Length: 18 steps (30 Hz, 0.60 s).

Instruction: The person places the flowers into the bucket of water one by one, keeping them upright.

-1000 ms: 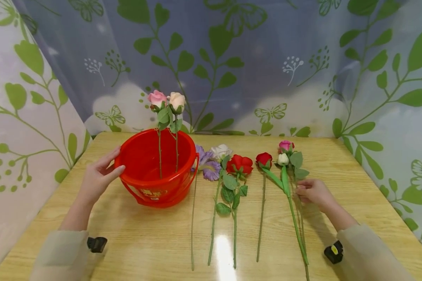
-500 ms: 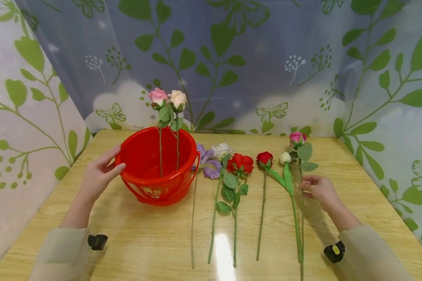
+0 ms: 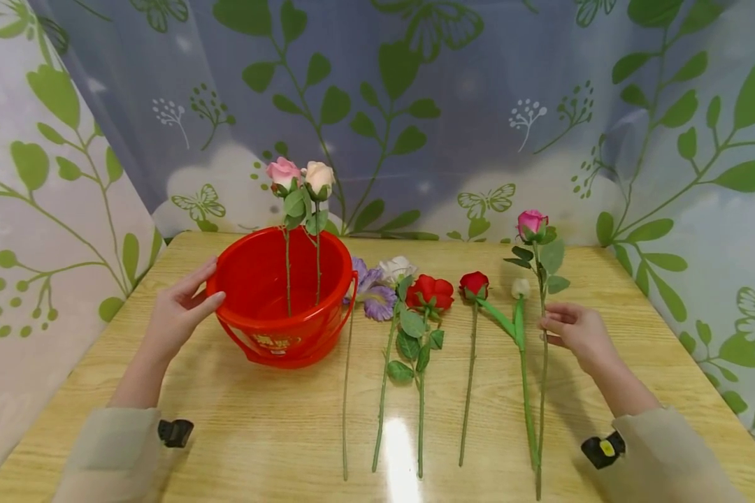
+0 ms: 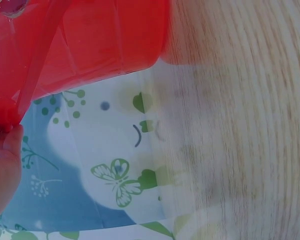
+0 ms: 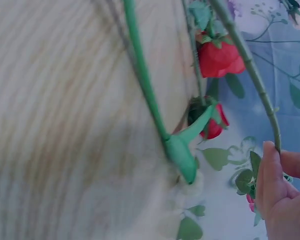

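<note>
My left hand [image 3: 177,314] holds the left rim of a red bucket [image 3: 314,346], thumb on the near side. A light pink rose [image 3: 283,173] and a cream rose [image 3: 319,177] stand upright in the bucket. With thumb and fingers, my right hand [image 3: 580,337] pinches the stem of a deep pink rose [image 3: 531,223], whose head is raised off the table. Beside that stem lies a white tulip [image 3: 520,288] with green leaves. In the right wrist view, the pinched stem [image 5: 257,82] runs up from the fingertips.
Between bucket and tulip lie a purple flower [image 3: 375,297], a white rose [image 3: 396,270], a large red flower [image 3: 429,292] and a red rose [image 3: 474,285], stems toward me. Patterned curtains [image 3: 415,140] enclose the wooden table [image 3: 258,433] at the back and sides.
My right hand has lifted the deep pink rose up off the table, away from the tulip, which has shifted slightly. The left hand has stayed on the bucket.
</note>
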### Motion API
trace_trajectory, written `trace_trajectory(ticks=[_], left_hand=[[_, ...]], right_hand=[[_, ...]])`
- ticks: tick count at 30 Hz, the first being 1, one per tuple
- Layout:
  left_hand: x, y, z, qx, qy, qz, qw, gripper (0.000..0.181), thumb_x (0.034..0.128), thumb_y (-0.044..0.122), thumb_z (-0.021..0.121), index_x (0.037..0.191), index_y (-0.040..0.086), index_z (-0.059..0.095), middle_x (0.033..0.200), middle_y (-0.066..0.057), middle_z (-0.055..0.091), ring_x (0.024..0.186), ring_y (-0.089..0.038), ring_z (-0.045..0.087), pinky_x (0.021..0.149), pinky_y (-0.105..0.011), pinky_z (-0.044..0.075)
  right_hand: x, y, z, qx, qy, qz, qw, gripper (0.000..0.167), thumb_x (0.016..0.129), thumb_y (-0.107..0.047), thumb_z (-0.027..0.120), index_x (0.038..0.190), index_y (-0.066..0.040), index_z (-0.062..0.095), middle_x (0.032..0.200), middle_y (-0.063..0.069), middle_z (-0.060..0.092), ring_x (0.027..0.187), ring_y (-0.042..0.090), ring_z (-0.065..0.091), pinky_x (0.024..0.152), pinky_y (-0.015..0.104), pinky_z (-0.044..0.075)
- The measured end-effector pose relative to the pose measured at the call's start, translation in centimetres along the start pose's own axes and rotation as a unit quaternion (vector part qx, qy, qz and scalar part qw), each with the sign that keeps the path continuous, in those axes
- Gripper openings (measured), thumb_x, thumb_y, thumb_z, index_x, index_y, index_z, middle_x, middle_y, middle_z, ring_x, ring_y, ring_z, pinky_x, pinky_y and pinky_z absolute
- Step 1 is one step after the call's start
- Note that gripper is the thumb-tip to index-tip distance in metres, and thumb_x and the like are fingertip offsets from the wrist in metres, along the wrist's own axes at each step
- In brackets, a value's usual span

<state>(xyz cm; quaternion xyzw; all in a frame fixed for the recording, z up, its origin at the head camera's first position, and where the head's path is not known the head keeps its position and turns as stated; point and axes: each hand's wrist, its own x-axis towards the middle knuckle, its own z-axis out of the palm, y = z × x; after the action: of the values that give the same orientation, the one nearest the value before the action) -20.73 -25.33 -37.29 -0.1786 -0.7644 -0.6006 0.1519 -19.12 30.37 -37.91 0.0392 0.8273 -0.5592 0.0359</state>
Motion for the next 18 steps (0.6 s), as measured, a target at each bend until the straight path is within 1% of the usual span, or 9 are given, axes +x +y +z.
trace_trajectory(ticks=[6, 14, 18], left_hand=[[0.0, 0.1, 0.0, 0.003, 0.002, 0.003, 1.0000, 0.049, 0.0803, -0.006, 0.059, 0.125, -0.012, 0.041, 0.133, -0.013, 0.040, 0.117, -0.008, 0.040, 0.082, -0.013, 0.042], [0.0, 0.2, 0.0, 0.001, 0.005, 0.006, 1.0000, 0.048, 0.0804, -0.006, 0.059, 0.124, -0.013, 0.041, 0.133, -0.013, 0.041, 0.117, -0.007, 0.041, 0.082, -0.013, 0.042], [0.0, 0.1, 0.0, 0.010, 0.002, 0.005, 0.9999, 0.048, 0.0806, -0.005, 0.059, 0.125, -0.012, 0.041, 0.133, -0.013, 0.041, 0.117, -0.007, 0.040, 0.082, -0.012, 0.041]], right_hand=[[-0.5, -1.3, 0.4, 0.001, -0.002, -0.014, 0.9999, 0.047, 0.090, -0.005, 0.048, 0.128, 0.017, 0.030, 0.095, 0.004, 0.052, 0.078, -0.001, 0.055, 0.071, 0.022, 0.051], [-0.4, -3.6, 1.5, 0.027, -0.016, -0.026, 0.9992, 0.048, 0.090, -0.007, 0.049, 0.129, 0.014, 0.030, 0.102, 0.010, 0.051, 0.081, 0.002, 0.056, 0.074, 0.024, 0.050], [-0.4, -4.7, 2.1, 0.043, -0.018, -0.038, 0.9982, 0.047, 0.090, -0.007, 0.050, 0.129, 0.014, 0.031, 0.100, 0.007, 0.051, 0.083, 0.004, 0.057, 0.074, 0.024, 0.050]])
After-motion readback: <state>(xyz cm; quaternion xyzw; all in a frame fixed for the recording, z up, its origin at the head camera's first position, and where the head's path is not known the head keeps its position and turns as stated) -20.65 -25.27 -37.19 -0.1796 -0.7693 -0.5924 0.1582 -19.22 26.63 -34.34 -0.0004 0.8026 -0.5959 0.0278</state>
